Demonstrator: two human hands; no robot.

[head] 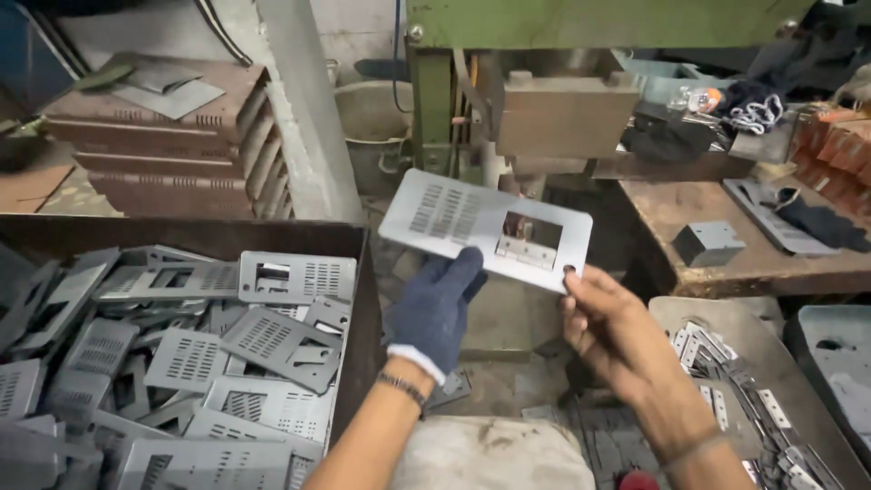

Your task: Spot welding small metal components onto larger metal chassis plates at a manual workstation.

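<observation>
A dark metal bin (pixel 358 272) at the left is heaped with grey punched sheet-metal plates (pixel 263 340), each with slot rows and a rectangular cutout. Behind it stands a stack of rust-brown slotted metal covers (pixel 172 145). Ahead rises a green press frame (pixel 435 100) with a heavy brown steel block (pixel 562 113). To the right, a worn wooden bench (pixel 735 263) carries a small grey metal box (pixel 709 241), and a tray (pixel 671 313) below holds small silvery hinge-like pieces (pixel 717 358).

Between the bin and the bench, held up in front of the press, is a flat grey rectangular steel plate (pixel 454 213) with rounded corners, two slot groups and a rectangular window; a small bracket seems to sit at the window. The left hand (pixel 435 308), in a dark blue knit glove, grips its lower edge with closed fingers. The bare right hand (pixel 612 331) pinches the lower right corner, the other fingers loosely curled.
</observation>
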